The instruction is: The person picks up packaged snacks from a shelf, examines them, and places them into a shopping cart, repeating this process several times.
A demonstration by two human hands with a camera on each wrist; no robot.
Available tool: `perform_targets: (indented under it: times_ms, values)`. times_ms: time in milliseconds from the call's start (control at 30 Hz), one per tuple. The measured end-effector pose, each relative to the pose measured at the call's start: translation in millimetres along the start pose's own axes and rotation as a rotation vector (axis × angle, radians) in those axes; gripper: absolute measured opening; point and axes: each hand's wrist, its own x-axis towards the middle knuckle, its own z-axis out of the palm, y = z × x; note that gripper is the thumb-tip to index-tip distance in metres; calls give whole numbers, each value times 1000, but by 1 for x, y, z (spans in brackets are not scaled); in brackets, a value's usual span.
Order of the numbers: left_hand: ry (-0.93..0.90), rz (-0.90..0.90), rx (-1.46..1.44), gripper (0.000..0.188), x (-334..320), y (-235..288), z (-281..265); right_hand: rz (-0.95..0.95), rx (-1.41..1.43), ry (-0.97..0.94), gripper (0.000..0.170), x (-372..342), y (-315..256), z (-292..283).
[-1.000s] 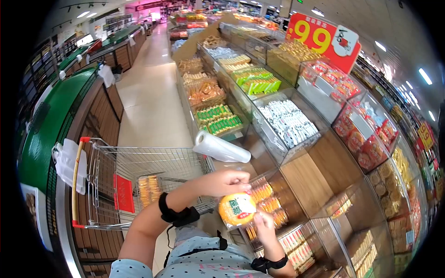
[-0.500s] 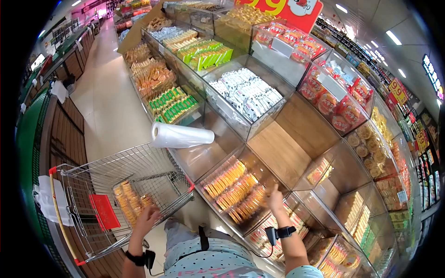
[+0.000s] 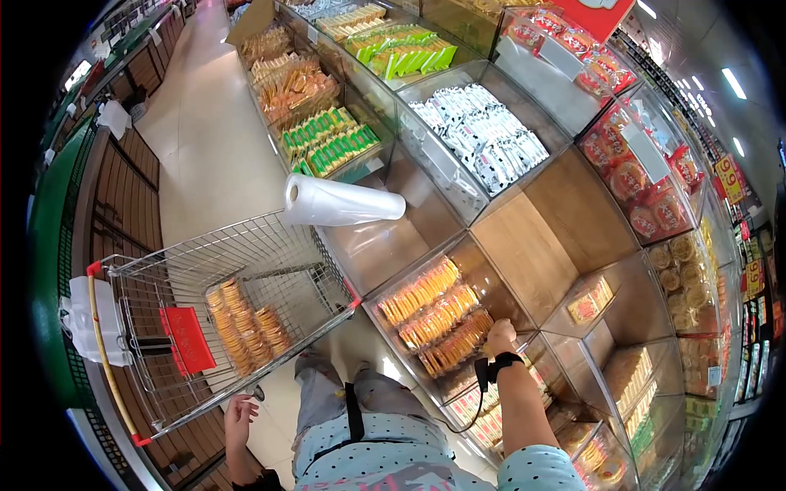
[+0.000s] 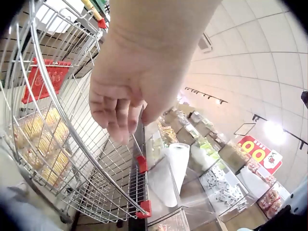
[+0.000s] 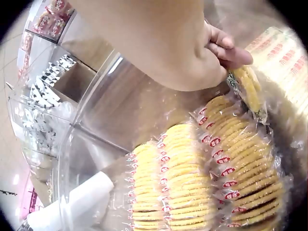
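Rows of round yellow crackers in clear wrappers (image 3: pixel 432 304) fill a clear bin; the right wrist view shows these rows (image 5: pixel 187 178) close up. At the bin's right end, my right hand (image 3: pixel 501 334) pinches a wrapped cracker (image 5: pixel 249 91), seen in the right wrist view beneath the fingers of the right hand (image 5: pixel 224 53). My left hand (image 3: pixel 239 419) hangs beside the cart's near edge, fingers loosely bent and holding nothing; the left wrist view shows the same hand (image 4: pixel 126 91). Inside the cart (image 3: pixel 237 245) lie more wrapped crackers (image 3: pixel 246 327).
A roll of clear plastic bags (image 3: pixel 344 201) lies on the bin edge above the crackers. Bins of white packets (image 3: pixel 483 135) and green packets (image 3: pixel 401 51) stand beyond. A bare wooden compartment (image 3: pixel 524 254) adjoins the cracker bin. The aisle floor (image 3: pixel 205 147) runs along the left.
The cracker both hands held a second ago is no longer in them. My left hand moved left, then down from over the cart; my right hand moved to the bin and now pinches a cracker.
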Motion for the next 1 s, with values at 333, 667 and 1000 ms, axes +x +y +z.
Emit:
perform_targets:
  times_ms: [333,667,1000]
  values:
    - [-165,20,111,14,31,27,14,-97,64,5,27,3,9,40]
    - [-865,658,530,16,85,141,181,-173,310,303,32,-91,10,-52]
    - [-805,1657,1066,34,49,87,496,-108,832,618,26,-199,86,-103]
